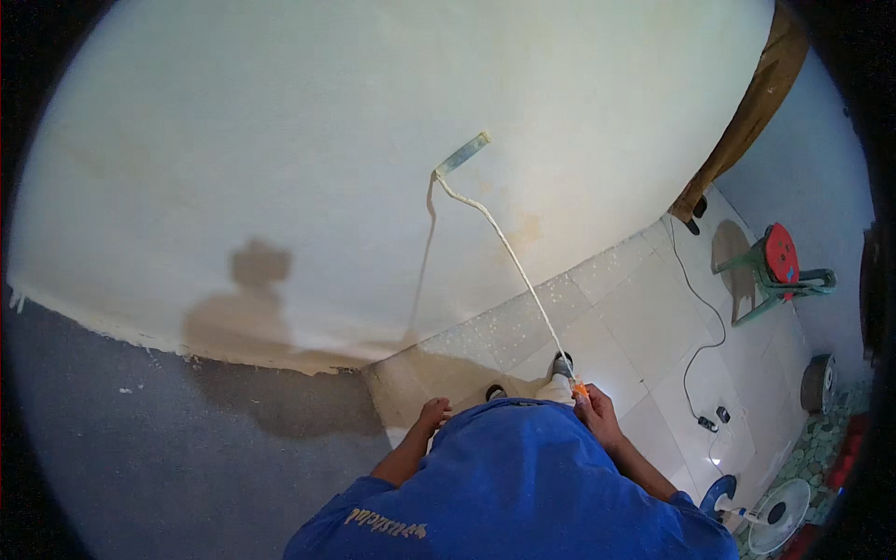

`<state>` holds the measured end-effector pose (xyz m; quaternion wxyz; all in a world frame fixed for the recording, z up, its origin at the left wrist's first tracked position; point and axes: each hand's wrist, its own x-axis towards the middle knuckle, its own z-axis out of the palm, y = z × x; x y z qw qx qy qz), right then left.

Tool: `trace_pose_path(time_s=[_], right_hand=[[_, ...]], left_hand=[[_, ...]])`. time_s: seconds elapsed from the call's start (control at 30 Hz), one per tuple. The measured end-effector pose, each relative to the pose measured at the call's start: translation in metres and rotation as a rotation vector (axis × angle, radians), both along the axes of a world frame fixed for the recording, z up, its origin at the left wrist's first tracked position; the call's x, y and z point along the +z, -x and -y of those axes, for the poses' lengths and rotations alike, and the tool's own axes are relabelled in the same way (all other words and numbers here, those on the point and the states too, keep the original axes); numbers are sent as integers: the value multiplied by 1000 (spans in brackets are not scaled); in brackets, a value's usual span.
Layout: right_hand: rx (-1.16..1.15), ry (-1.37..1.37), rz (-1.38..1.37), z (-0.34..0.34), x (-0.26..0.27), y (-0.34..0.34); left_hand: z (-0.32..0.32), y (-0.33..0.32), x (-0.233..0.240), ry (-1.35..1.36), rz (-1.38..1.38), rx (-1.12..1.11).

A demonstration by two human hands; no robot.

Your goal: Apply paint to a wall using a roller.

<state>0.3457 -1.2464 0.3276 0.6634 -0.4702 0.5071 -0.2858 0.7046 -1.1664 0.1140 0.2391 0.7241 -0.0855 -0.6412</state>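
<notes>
My right hand (595, 411) grips the orange handle of a paint roller (514, 259). The roller's long, bent, paint-coated frame reaches up and away to the left. Its narrow roller head (462, 154) is at or close to the pale painted wall (336, 126); whether it touches cannot be told. My left hand (435, 413) hangs beside my waist, fingers loosely curled, with nothing seen in it. Faint tan patches show on the wall to the right of the roller frame.
Paint spots dot the tiled floor (616, 329) along the wall. A grey wall (175, 455) meets the pale one at left. At right are a green plastic chair (766, 280) with a red piece, a cable (721, 322) with a socket block, and a fan (778, 516).
</notes>
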Motion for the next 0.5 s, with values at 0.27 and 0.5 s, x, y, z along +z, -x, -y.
trace_pose_path(time_s=[0.27, 0.5], right_hand=[[-4, 74, 65, 2, -11, -11], [133, 194, 99, 52, 5, -46]], left_hand=[[81, 59, 99, 471, -197, -333], [119, 120, 204, 869, -415, -493]])
